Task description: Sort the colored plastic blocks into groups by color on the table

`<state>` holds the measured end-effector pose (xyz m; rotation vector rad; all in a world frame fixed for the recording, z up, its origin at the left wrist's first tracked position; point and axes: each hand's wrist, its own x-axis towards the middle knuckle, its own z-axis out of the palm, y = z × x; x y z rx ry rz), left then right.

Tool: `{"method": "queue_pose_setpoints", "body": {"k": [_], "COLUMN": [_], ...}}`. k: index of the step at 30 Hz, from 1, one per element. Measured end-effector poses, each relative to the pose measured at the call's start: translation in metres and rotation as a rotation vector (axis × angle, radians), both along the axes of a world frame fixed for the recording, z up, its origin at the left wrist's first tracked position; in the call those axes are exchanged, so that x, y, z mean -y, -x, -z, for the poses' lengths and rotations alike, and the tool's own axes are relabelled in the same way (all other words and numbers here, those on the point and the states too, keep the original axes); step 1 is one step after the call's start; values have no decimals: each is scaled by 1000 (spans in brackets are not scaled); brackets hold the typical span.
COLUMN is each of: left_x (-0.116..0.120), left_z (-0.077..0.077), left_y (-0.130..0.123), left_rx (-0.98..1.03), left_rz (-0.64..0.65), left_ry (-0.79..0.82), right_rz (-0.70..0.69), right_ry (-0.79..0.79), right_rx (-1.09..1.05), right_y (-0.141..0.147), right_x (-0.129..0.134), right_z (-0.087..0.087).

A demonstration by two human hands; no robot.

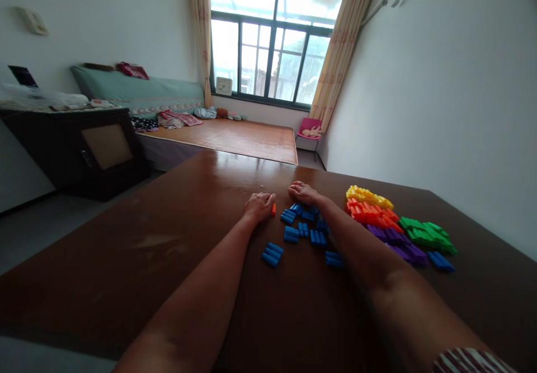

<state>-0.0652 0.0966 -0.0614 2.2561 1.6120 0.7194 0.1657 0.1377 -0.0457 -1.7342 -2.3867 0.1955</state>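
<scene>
Our half-curled left hand [259, 204] is beside the small orange plastic piece [273, 209], our loosely bent right hand [304, 193] near ribbed blue plastic pieces [291, 234]; we cannot tell any grip.

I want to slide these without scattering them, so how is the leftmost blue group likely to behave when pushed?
The leftmost blue group shows rounded ridges side by side; if they are separate pieces, which I can't tell, they may spread or roll. Its straight edges suggest something stiff. The table looks glossy, so it would probably slide easily.
</scene>
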Motion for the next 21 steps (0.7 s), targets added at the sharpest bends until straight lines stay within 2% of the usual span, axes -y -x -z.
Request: {"method": "queue_pose_setpoints", "body": {"k": [4, 6, 10, 13, 16, 19, 21], "left_x": [-2, -3, -8, -8, -7, -4, -1], "left_z": [-1, 0, 4, 5, 0, -6, -7], "left_y": [0, 1, 3, 4, 3, 2, 3], "left_rx": [12, 24, 76, 126, 114, 56, 120], "left_rz": [23, 34, 62, 77, 85, 129, 160], "left_ry": [7, 4, 22, 31, 32, 55, 94], "right_rz": [-125, -167, 13, 106, 190, 271, 306], "right_ry": [60, 14, -137, -125, -127, -88, -67], "right_rx": [-65, -101, -146, -167, -149, -133, -150], "right_y": [4, -1, -24, -40, -47, -44, -39], "right_x": [44, 75, 147, 190, 203, 191, 178], "right_z": [-11, -22, -41, -36, -21, -8, -2]}}
